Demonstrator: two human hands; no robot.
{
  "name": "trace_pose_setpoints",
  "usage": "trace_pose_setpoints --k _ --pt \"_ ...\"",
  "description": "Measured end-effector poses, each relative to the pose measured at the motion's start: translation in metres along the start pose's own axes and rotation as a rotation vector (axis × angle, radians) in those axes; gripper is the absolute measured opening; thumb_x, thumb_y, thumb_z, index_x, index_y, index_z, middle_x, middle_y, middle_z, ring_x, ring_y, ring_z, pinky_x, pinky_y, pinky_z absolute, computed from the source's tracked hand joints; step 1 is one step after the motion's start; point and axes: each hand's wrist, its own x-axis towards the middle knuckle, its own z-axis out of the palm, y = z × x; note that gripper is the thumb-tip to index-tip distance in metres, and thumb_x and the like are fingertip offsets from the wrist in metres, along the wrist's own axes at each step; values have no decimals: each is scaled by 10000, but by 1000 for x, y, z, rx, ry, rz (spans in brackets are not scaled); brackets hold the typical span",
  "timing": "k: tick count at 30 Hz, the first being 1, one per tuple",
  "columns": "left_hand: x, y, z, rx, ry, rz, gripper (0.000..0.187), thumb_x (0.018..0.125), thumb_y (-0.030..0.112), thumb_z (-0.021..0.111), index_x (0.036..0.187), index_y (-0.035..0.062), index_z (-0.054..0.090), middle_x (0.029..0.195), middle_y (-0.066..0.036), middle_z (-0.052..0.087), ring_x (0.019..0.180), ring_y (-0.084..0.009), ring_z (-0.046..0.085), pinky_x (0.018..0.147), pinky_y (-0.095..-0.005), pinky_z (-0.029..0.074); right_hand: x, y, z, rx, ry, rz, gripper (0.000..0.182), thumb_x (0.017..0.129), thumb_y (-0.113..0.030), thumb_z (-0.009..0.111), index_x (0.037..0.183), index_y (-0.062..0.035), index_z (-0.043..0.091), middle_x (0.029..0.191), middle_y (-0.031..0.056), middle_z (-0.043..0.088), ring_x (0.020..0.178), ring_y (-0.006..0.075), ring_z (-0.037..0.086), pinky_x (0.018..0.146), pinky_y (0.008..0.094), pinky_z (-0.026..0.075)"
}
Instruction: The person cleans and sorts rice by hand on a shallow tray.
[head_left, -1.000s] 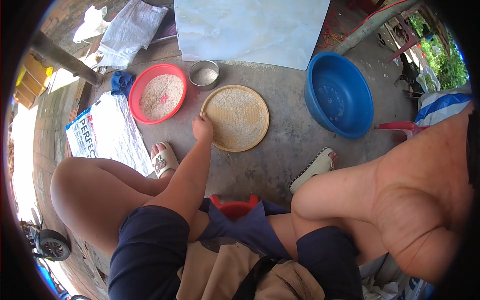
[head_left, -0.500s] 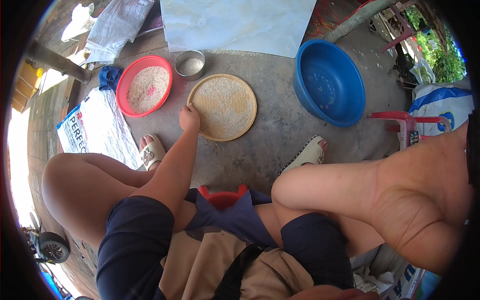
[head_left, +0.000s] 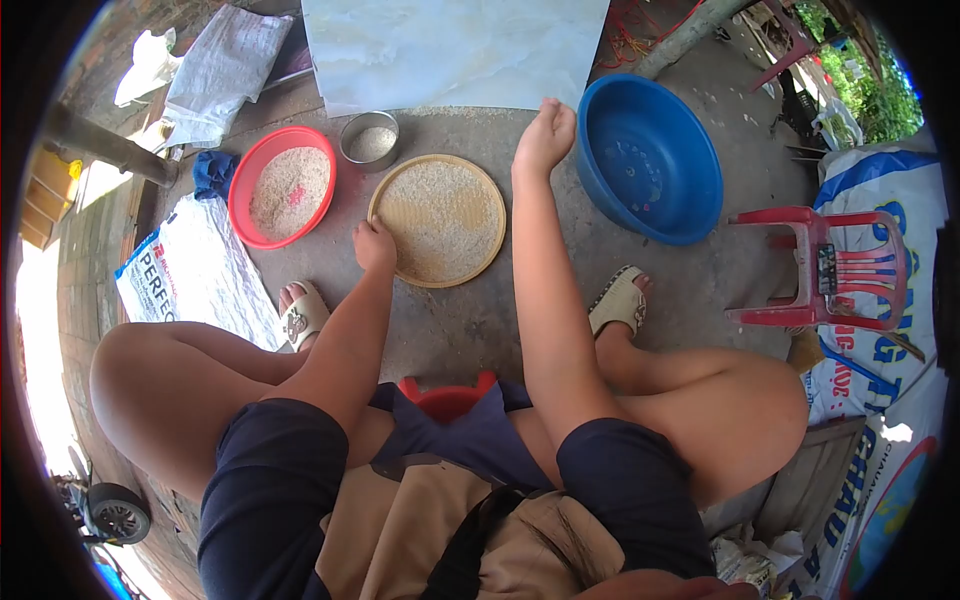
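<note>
My left hand [head_left: 374,245] grips the left rim of a round woven tray [head_left: 487,262], which has pale grains spread over it. Raised between the tray and the blue basin [head_left: 650,165], my right hand [head_left: 548,135] has its fingers curled together; whether anything is inside them is hidden. Left of the tray is a red basin [head_left: 240,205] holding grains. A metal bowl [head_left: 347,150] with some grains stands just behind the tray, near the red basin.
A marble-patterned board [head_left: 455,50] lies at the back. White sacks [head_left: 200,260] are on the left, with a blue cloth [head_left: 213,175] beside them. A red plastic chair [head_left: 800,270] and more printed sacks [head_left: 845,375] are on the right. Sandalled feet flank the tray.
My right arm has swung from close by the camera on the right to beyond the tray's right side. My left hand still holds the tray rim. The whole view has shifted slightly.
</note>
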Motion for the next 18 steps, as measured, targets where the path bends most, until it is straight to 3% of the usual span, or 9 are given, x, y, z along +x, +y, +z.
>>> trace_pose_setpoints --k 1,2,3,5,7,11,13,14,18 --pt "0 0 1 1 3 5 375 908 385 416 944 40 558 1023 -172 557 934 -353 559 778 -455 440 -17 36 -12 -402 -22 62 230 867 -218 544 958 -7 558 970 120 579 914 224 561 820 327 427" --pt "2 0 3 -9 -27 -10 380 910 388 409 939 36 551 996 -182 573 920 -360 565 772 -459 441 -35 62 -26 -754 -88 215 307 838 -267 578 1057 -54 547 1130 158 517 1032 290 518 863 376 424" --pt "3 0 4 -18 -57 -27 386 913 392 403 934 33 544 970 -192 589 906 -367 572 766 -464 441 -56 62 -37 -964 -167 427 381 853 -301 548 1144 -61 494 1188 172 445 1110 343 427 904 454 395" --pt "2 4 0 -17 -68 -30 390 917 390 394 926 27 536 940 -205 601 891 -384 575 759 -472 440 -90 87 -67 -1192 -208 424 417 853 -315 542 1190 -81 468 1241 164 406 1144 333 399 927 479 376" --pt "3 9 -2 -18 -85 -31 394 920 389 386 918 21 528 910 -219 612 875 -401 579 751 -481 438 -109 115 -99 -1326 -282 293 422 835 -297 568 1197 -103 473 1246 163 420 1144 343 415 939 425 378" --pt "17 6 -3 -59 -53 97 397 926 384 373 909 14 519 888 -243 611 858 -434 572 738 -495 432 -110 121 -115 -1202 -369 182 398 845 -276 556 1173 -71 464 1168 188 504 1067 353 499 892 414 414" --pt "25 2 -7 -72 -40 127 398 926 385 371 908 15 518 890 -246 609 861 -437 570 737 -495 431 -112 129 -101 -922 -444 354 371 866 -270 528 1139 -31 453 992 200 602 920 376 584 808 438 456" --pt "30 -2 -14 -86 -37 108 400 926 386 370 905 15 518 892 -247 608 863 -437 569 738 -495 431 -117 134 -95 -815 -398 300 297 867 -233 517 1060 -15 459 919 225 620 857 399 601 739 469 468" --pt "32 -17 -24 -77 -4 66 410 924 396 373 908 13 518 900 -247 608 868 -437 569 745 -492 433 -121 136 -87 -859 -501 265 199 875 -198 494 967 -22 475 882 232 614 850 405 593 732 459 454"
